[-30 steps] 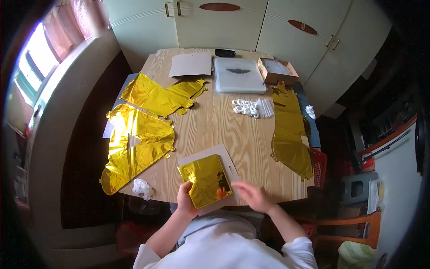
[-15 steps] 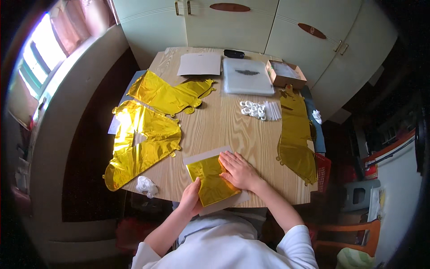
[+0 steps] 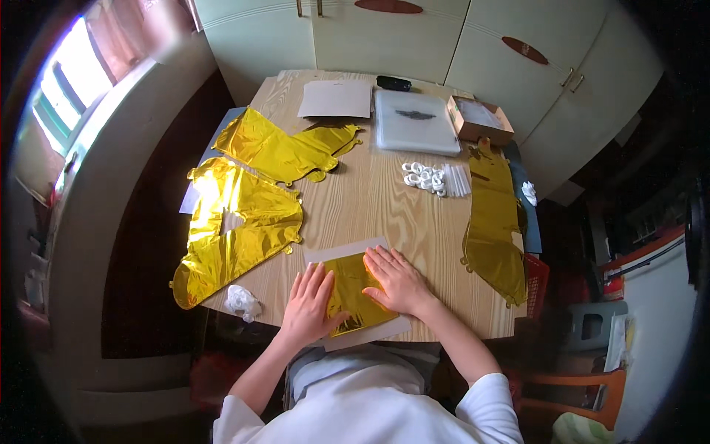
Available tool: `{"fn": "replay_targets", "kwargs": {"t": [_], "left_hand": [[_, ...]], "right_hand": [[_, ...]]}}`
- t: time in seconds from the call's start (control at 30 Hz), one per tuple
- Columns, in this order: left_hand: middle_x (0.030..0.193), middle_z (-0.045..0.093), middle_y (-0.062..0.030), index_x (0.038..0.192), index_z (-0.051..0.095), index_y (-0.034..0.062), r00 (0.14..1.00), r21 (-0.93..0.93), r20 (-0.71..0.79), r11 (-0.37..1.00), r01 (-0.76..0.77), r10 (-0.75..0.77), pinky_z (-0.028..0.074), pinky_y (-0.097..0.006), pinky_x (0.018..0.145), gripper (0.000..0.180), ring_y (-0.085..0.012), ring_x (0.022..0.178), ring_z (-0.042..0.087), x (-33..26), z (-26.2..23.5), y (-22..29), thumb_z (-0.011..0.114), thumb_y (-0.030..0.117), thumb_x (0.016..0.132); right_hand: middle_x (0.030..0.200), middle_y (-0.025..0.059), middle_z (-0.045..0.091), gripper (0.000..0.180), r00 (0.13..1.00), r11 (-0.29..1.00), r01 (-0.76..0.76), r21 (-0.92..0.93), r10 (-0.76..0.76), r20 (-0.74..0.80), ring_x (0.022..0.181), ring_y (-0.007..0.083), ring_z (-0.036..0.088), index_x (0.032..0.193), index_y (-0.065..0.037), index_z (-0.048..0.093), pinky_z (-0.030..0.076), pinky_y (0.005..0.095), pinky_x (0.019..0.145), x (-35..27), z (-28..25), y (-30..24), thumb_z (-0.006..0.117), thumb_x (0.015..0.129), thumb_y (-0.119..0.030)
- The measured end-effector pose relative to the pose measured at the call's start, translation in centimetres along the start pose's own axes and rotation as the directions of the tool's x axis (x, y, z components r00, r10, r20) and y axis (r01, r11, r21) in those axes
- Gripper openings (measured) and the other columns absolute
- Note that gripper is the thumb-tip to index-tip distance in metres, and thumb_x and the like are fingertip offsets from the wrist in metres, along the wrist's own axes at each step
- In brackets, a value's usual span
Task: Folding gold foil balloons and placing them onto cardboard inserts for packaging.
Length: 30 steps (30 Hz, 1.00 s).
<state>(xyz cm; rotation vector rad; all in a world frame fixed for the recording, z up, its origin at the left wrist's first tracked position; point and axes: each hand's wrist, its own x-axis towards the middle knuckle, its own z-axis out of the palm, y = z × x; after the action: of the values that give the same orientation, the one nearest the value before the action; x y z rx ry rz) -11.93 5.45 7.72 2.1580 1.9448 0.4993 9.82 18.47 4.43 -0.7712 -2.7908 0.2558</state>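
A gold foil balloon, folded into a flat rectangle (image 3: pixel 355 294), lies on a pale card (image 3: pixel 373 332) at the table's near edge. My left hand (image 3: pixel 307 309) rests flat on its left side, fingers stretched forward and thumb pointing inward. On its right side my right hand (image 3: pixel 401 287) presses down, palm low and fingers extended. Neither hand grips anything. Pale strips of the card show beyond the far and near edges of the foil.
Unfolded gold foil balloons lie at left (image 3: pixel 259 255), far left (image 3: pixel 285 152) and right (image 3: pixel 495 214). White ribbon rolls (image 3: pixel 425 179) sit beside clear tubes (image 3: pixel 457 180). Behind are a stack of clear bags (image 3: pixel 414 133), a cardboard box (image 3: pixel 484 132), pale sheets (image 3: pixel 336 98) and crumpled white plastic (image 3: pixel 242 302).
My left hand has moved from holding the folded foil's near left edge to lying flat on top of its left side. My right hand stays nearly in place.
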Motion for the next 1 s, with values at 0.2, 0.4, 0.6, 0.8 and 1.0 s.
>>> {"fn": "replay_targets", "kwargs": {"t": [0.2, 0.4, 0.6, 0.8, 1.0], "left_hand": [[0.15, 0.034, -0.0236, 0.142, 0.039, -0.0021, 0.994, 0.09, 0.09, 0.994, -0.067, 0.059, 0.021, -0.053, 0.116, 0.096, -0.0366, 0.143, 0.026, 0.5, 0.4, -1.0, 0.064, 0.065, 0.077], [0.151, 0.032, -0.0229, 0.144, 0.037, -0.0025, 0.99, 0.142, 0.121, 0.986, -0.092, 0.075, 0.019, -0.054, 0.116, 0.102, -0.0363, 0.144, 0.025, 0.3, 0.6, -1.8, 0.061, 0.07, 0.077], [0.152, 0.03, -0.0232, 0.146, 0.031, -0.0039, 0.991, 0.158, 0.13, 0.987, -0.04, 0.02, 0.018, -0.052, 0.117, 0.101, -0.0368, 0.145, 0.022, 0.3, 0.3, -2.6, 0.061, 0.065, 0.08], [0.137, 0.047, -0.022, 0.136, 0.045, -0.0011, 0.97, -0.139, 0.035, 0.96, 0.244, -0.241, 0.043, -0.042, 0.101, 0.068, -0.0318, 0.125, 0.049, -3.1, -1.8, -1.4, 0.071, 0.034, 0.083], [0.095, 0.067, -0.0103, 0.114, 0.058, -0.0018, 0.858, -0.664, 0.31, 0.552, 0.504, -0.409, 0.056, -0.027, 0.071, 0.025, -0.0156, 0.081, 0.068, -6.1, -1.8, 0.7, 0.063, 0.011, 0.093]], "right_hand": [[0.152, 0.0172, 0.035, 0.078, 1.0, 1.0, -0.008, 0.004, 0.008, 0.02, 0.142, 0.0321, 0.031, 0.145, 0.001, 0.036, 0.02, 0.0462, 0.118, 0.0, 0.1, -0.1, 0.051, 0.092, -0.054], [0.154, 0.0171, 0.031, 0.096, 0.998, 0.999, -0.02, -0.026, 0.021, 0.057, 0.144, 0.0315, 0.027, 0.147, 0.001, 0.031, 0.017, 0.0468, 0.119, 0.1, -0.3, -0.4, 0.054, 0.083, -0.068], [0.156, 0.0161, 0.027, 0.107, 0.995, 0.999, -0.028, -0.046, 0.032, 0.096, 0.146, 0.0299, 0.023, 0.149, 0.0, 0.028, 0.014, 0.0469, 0.12, 0.2, -0.3, -0.4, 0.055, 0.078, -0.074], [0.156, 0.016, 0.027, 0.109, 0.994, 0.998, -0.026, -0.055, 0.031, 0.101, 0.146, 0.0293, 0.022, 0.149, 0.001, 0.026, 0.013, 0.0469, 0.12, 0.3, -0.2, -0.5, 0.054, 0.077, -0.076], [0.155, 0.0185, 0.027, 0.108, 0.995, 0.998, -0.048, -0.051, 0.052, 0.083, 0.146, 0.0318, 0.022, 0.148, 0.004, 0.026, 0.012, 0.0498, 0.119, 0.1, 0.1, -1.3, 0.054, 0.078, -0.074]]}}
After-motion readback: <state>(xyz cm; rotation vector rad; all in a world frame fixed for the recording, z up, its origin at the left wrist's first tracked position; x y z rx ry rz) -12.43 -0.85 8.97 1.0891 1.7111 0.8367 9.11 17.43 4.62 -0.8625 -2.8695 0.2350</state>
